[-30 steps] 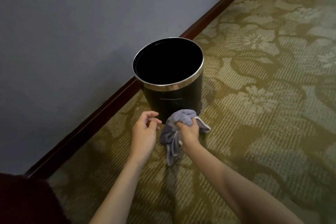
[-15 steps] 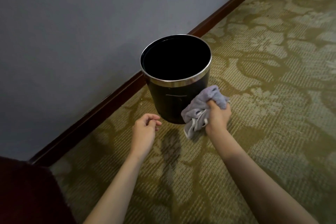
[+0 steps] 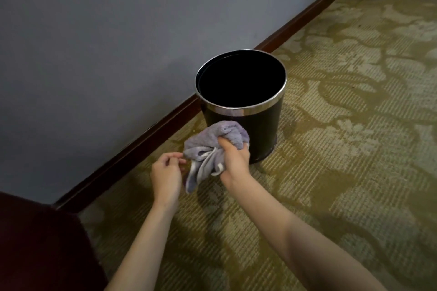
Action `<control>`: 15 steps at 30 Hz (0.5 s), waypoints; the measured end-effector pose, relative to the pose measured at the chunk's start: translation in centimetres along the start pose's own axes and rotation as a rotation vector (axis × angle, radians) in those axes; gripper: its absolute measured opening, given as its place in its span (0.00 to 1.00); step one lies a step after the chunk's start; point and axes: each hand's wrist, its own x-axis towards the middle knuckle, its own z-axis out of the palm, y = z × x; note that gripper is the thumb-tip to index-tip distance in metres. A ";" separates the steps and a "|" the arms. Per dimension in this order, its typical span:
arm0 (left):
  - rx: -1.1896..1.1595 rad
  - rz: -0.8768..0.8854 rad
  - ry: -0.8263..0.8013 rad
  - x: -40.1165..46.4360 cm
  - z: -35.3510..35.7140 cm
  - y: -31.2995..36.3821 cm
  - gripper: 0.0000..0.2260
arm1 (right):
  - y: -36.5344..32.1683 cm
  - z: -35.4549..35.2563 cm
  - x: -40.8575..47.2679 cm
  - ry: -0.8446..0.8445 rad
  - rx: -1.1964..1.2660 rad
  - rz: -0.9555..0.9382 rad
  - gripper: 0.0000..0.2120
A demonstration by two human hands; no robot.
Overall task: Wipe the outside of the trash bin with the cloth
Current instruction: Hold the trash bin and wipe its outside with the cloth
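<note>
A round black trash bin [image 3: 267,125] with a silver rim band stands upright on the carpet beside the wall. My right hand [image 3: 235,158] is shut on a bunched lilac cloth [image 3: 212,142] and presses it against the bin's front left side, just under the rim band. A loose end of the cloth hangs down below the hand. My left hand [image 3: 166,175] hovers low to the left of the cloth, fingers curled in loosely, holding nothing and not touching the bin.
A grey wall with a dark wooden skirting board [image 3: 142,146] runs diagonally right behind the bin. Patterned olive carpet [image 3: 343,149] spreads to the right and front. A dark red upholstered edge [image 3: 35,243] fills the bottom left corner.
My right hand has swept the cloth from the bin's right front side across to its left front side. The left hand has stayed about where it was.
</note>
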 end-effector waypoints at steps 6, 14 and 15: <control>0.004 -0.018 0.024 0.2 -0.4 -0.3 0.12 | 2.0 0.5 2.1 0.041 0.017 0.089 0.18; 0.081 0.055 0.000 -0.7 0.4 0.3 0.12 | 0.7 -3.5 3.7 0.136 -0.048 0.087 0.13; 0.091 0.063 -0.008 -0.7 0.5 0.4 0.12 | 0.4 -4.1 3.9 0.148 -0.041 0.081 0.14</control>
